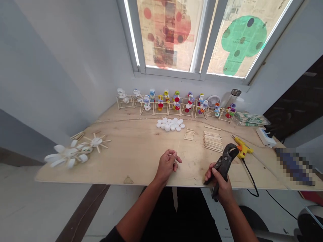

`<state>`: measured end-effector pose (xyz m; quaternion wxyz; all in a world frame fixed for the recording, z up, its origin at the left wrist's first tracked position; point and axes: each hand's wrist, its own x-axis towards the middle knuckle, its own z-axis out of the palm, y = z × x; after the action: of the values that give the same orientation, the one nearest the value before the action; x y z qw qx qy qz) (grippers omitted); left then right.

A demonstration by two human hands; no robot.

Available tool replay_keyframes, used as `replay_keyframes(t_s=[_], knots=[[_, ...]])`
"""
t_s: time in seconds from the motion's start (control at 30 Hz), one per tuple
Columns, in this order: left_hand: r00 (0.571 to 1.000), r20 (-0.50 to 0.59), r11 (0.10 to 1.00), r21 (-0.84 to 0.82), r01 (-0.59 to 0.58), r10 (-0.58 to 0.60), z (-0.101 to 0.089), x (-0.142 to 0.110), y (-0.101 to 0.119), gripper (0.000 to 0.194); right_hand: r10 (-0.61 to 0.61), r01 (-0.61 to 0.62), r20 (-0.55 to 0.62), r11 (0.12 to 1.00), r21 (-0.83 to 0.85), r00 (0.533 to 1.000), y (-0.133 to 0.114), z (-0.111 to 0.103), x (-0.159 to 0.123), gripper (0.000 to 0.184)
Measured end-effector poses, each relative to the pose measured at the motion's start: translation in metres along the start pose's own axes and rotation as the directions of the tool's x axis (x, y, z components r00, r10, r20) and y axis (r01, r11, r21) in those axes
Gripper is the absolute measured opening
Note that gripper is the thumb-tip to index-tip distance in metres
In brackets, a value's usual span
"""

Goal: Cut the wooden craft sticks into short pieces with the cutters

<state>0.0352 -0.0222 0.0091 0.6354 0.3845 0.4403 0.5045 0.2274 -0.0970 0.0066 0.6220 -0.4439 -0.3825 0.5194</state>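
Note:
Near the front edge of the table, my left hand (165, 166) pinches a thin wooden stick (178, 147) that points up and away from me. My right hand (223, 188) is wrapped round the handles of black hand cutters (225, 160), whose curved jaws tilt up to the right. The stick and the cutters are apart. Beyond my hands lie a pile of short sticks (189, 134) and a stack of longer sticks (212, 141). Behind these is a cluster of white bottle caps (170, 124).
A yellow glue gun (243, 148) lies right of the cutters, its cord hanging off the wooden table (126, 148). White cap wheels (69, 154) sit at left. Stick frames with coloured caps (176, 104) line the back, near a bottle (232, 97) and power strip (266, 137).

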Motion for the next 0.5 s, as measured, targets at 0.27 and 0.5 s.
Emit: replay_keyframes(t_s=[0.27, 0.5], knots=[[0.998, 0.033, 0.997, -0.061, -0.048, 0.05, -0.0031, -0.0025, -0.004, 0.032, -0.062, 0.062, -0.013, 0.998, -0.002, 0.998, 0.0012, 0.0014, -0.0016, 0.021], [0.995, 0.085, 0.994, -0.106, -0.036, 0.045, -0.0086, -0.0039, -0.002, 0.036, -0.092, 0.092, -0.035, 0.996, 0.001, 0.995, 0.0048, -0.0013, -0.0015, 0.023]])
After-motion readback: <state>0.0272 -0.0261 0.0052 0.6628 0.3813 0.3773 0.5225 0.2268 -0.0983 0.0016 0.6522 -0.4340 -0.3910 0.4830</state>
